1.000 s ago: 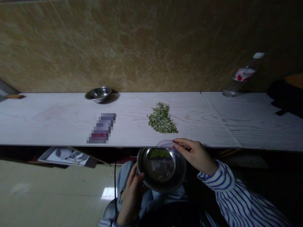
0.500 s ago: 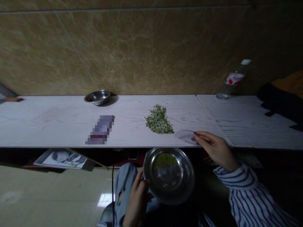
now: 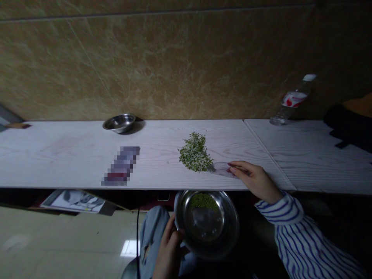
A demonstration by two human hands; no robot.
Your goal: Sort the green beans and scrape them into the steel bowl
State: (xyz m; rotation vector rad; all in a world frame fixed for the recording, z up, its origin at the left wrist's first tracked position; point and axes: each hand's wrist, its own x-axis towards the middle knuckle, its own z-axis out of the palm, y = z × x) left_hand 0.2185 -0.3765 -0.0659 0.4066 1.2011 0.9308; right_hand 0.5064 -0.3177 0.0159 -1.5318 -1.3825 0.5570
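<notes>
My right hand [image 3: 252, 179] pinches a clear plastic protractor [image 3: 223, 169] between thumb and fingers. The protractor lies low over the table, its left edge meeting the lower right side of a spread of small green bits [image 3: 195, 153], too small to name for certain. Below the table's front edge, my left hand [image 3: 171, 242] grips the left rim of a steel bowl [image 3: 207, 248]. More green bits [image 3: 203, 201] lie inside that bowl, toward its far side.
Against the wall, a smaller steel bowl [image 3: 119, 124] sits on the white table [image 3: 58, 155]. In front of it lies a pixelated flat object [image 3: 122, 166]. A plastic bottle [image 3: 293, 100] and dark cloth [image 3: 351, 124] are at the right. Beneath the table is an open drawer [image 3: 78, 201].
My right hand has moved left with the protractor, which now touches the edge of the green bits. My left hand still holds the bowl. The view has tilted slightly.
</notes>
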